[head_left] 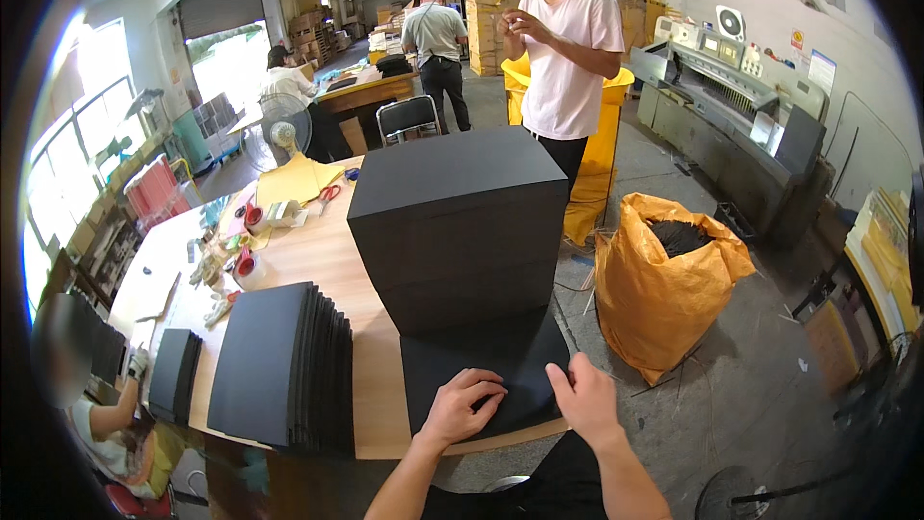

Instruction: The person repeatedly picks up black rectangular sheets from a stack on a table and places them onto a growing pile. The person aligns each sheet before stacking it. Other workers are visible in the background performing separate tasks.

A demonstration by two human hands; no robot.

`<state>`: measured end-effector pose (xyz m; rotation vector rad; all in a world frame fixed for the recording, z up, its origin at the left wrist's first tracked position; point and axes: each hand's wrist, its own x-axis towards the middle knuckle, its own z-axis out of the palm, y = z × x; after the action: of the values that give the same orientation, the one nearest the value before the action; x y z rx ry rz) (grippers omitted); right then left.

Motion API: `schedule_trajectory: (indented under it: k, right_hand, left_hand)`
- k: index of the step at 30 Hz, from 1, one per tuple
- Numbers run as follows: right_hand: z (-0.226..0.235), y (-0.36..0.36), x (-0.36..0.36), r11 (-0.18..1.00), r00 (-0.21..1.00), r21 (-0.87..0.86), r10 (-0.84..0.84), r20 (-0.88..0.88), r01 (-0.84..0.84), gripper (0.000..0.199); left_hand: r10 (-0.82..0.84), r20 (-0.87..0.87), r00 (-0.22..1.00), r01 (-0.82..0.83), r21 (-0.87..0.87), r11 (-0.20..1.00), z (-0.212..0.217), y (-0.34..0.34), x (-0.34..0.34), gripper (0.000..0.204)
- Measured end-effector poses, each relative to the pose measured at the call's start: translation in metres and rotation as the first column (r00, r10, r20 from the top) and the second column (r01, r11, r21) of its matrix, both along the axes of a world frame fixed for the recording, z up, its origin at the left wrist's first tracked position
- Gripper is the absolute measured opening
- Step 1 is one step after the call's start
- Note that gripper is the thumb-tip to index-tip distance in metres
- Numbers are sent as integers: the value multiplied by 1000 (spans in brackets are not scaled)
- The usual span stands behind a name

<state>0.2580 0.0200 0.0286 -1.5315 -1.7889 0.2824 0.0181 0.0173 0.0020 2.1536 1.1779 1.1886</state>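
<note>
A black sheet (510,356) lies on the near edge of the wooden table, in front of a tall block of stacked black sheets (457,260). My left hand (467,406) rests on the lying sheet, its fingers bent and loosely apart, with nothing seen in them. By the sheet's right edge is my right hand (587,395), thumb held away from the curled fingers. It grips nothing that I can see. To the left, a lower stack of black sheets (265,366) stands on the table with uneven layers at its right side.
An orange sack (664,299) filled with dark scraps stands on the floor at right. Tape rolls (250,270) and red scissors (330,195) lie at the table's far left. A person (573,58) stands beyond the block; another person (120,424) sits at left by a small black stack (173,376).
</note>
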Motion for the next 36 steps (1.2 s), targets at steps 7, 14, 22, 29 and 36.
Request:
schedule_trajectory:
  k: [7,14,22,29,36]
  right_hand:
    - [-7,23,3,964,857,-184,76,-510,-195,39]
    - [-3,28,3,854,371,-283,-116,-921,-436,37]
    - [1,25,5,857,481,-300,-71,-874,-419,37]
    - [-3,22,1,939,757,-223,55,-651,-260,43]
    - [-1,27,2,864,438,-290,-91,-894,-413,39]
  left_hand:
    - [-48,11,999,48,-60,997,-2,3,-3,24]
    - [-130,116,985,149,-172,974,-1,4,-6,45]
    - [-102,152,983,133,-210,969,-4,3,-9,45]
    - [26,410,912,128,-343,931,-1,-3,1,45]
    - [-69,-44,997,61,-149,987,8,-2,-4,41]
